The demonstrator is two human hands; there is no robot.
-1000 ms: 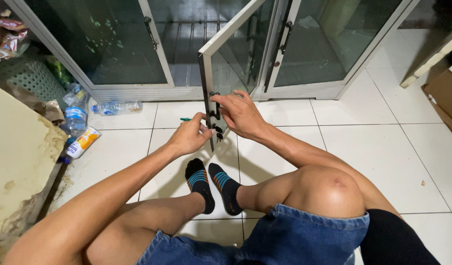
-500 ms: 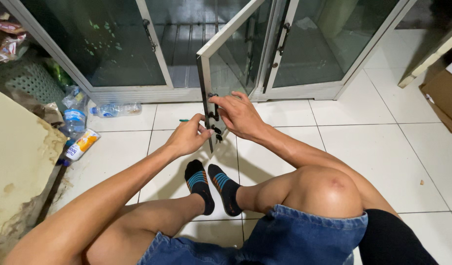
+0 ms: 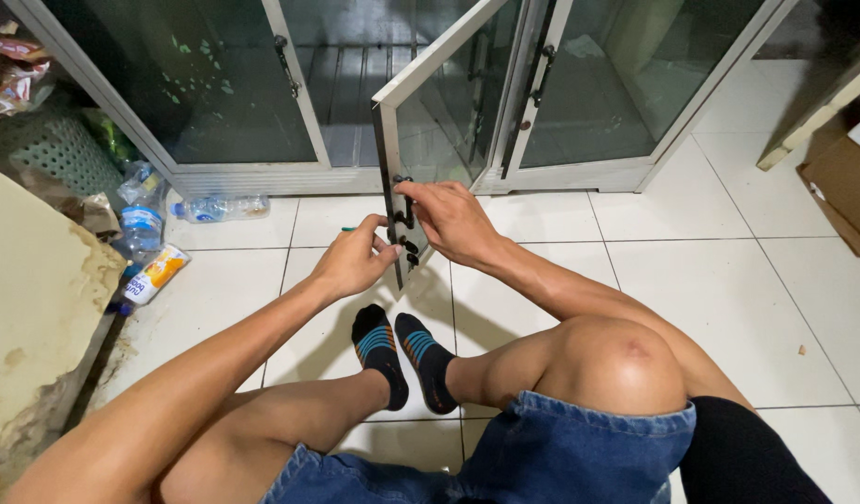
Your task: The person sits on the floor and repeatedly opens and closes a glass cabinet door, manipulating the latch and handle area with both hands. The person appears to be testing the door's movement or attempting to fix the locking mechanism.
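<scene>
I sit on a white tiled floor facing a low glass cabinet with aluminium frames. Its middle door (image 3: pixel 439 103) stands swung open toward me. My left hand (image 3: pixel 353 261) is closed on a thin green-handled tool (image 3: pixel 349 229), its tip at the black handle (image 3: pixel 404 224) on the door's edge. My right hand (image 3: pixel 453 220) grips that same edge from the other side, fingers on the handle. My two feet in black striped socks (image 3: pixel 404 359) rest on the tiles just below the door.
Plastic bottles (image 3: pixel 206 207) and a yellow packet (image 3: pixel 154 273) lie along the cabinet's left foot. A green basket (image 3: pixel 52 154) stands at far left behind a beige slab (image 3: pixel 28 308). A cardboard box (image 3: pixel 845 191) sits at the right edge.
Both hands stay at the door's handle with only slight shifts. The view has barely moved.
</scene>
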